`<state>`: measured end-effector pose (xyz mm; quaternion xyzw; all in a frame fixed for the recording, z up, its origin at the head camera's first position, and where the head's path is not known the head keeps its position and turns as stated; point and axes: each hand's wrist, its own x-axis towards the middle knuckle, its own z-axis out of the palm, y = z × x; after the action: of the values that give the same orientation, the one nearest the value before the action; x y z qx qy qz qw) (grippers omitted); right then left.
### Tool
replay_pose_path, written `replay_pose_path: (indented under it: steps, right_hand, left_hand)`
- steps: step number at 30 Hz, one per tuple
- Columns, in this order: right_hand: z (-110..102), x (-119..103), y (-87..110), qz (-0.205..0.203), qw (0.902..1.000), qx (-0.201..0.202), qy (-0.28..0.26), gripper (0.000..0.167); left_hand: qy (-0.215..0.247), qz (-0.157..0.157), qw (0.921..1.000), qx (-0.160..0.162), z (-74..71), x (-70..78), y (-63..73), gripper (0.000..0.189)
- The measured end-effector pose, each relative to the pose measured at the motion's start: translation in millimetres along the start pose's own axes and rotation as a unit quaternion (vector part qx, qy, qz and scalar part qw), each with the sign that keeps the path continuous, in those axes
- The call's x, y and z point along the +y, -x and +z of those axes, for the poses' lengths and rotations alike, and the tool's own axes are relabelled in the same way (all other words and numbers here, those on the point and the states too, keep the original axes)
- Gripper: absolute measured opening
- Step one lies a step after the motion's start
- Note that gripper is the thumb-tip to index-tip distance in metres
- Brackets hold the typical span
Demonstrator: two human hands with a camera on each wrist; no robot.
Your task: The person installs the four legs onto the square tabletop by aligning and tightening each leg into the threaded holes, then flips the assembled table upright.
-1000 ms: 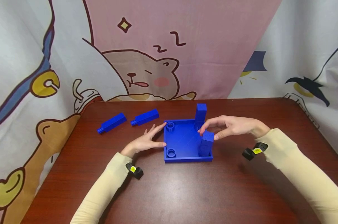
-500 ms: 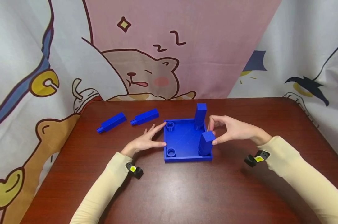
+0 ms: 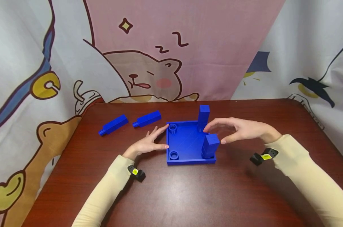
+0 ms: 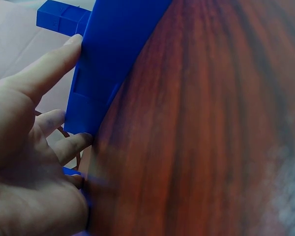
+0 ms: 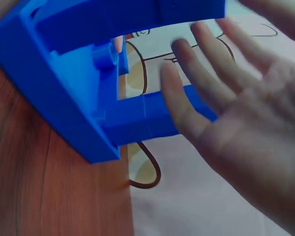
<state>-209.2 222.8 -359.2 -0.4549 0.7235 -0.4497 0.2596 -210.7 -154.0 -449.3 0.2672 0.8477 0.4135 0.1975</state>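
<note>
A square blue tray (image 3: 188, 142) with a raised rim lies on the table. My left hand (image 3: 144, 145) rests against its left side, with the fingertips and thumb tip touching the outer wall (image 4: 101, 64) and the fingers spread. Two blue square legs rise from the right corners: a far leg (image 3: 204, 115) and a near leg (image 3: 212, 145), which leans slightly right. Around the near leg's top my right hand (image 3: 242, 128) hovers, thumb and fingers parted. The right wrist view shows its fingers (image 5: 174, 91) loosely extended and holding nothing. Round sockets (image 3: 174, 155) occupy the left corners.
Two loose blue legs with threaded-looking narrow ends, one farther left (image 3: 113, 124) and one closer to the tray (image 3: 147, 119), lie behind my left hand. The brown table (image 3: 177, 195) ends at the back against a cartoon-printed curtain (image 3: 211, 63).
My right hand goes from touching the near leg's top to standing apart from it, slightly to the right. The near leg's top has turned and shifted a little. My left hand stays put.
</note>
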Motion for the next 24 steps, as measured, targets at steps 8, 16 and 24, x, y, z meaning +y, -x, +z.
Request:
replay_pose_path:
  steps: [8,16,24]
  right_hand:
    - [-3.6,0.9,-8.5,-0.036,0.9952,-0.090,-0.011,0.047]
    - [-1.9,1.7,-7.0,-0.021,0.9978,-0.062,-0.012,0.041]
    - [4.1,1.2,-5.8,0.022,0.9988,-0.040,-0.017,0.039]
  left_hand:
    - [0.005,0.002,1.0000,-0.005,1.0,1.7,-3.6,0.083]
    - [0.001,0.000,1.0000,-0.003,-2.2,1.4,0.4,0.084]
    - [-0.006,-0.008,0.9999,-0.008,-1.7,2.6,1.4,0.086]
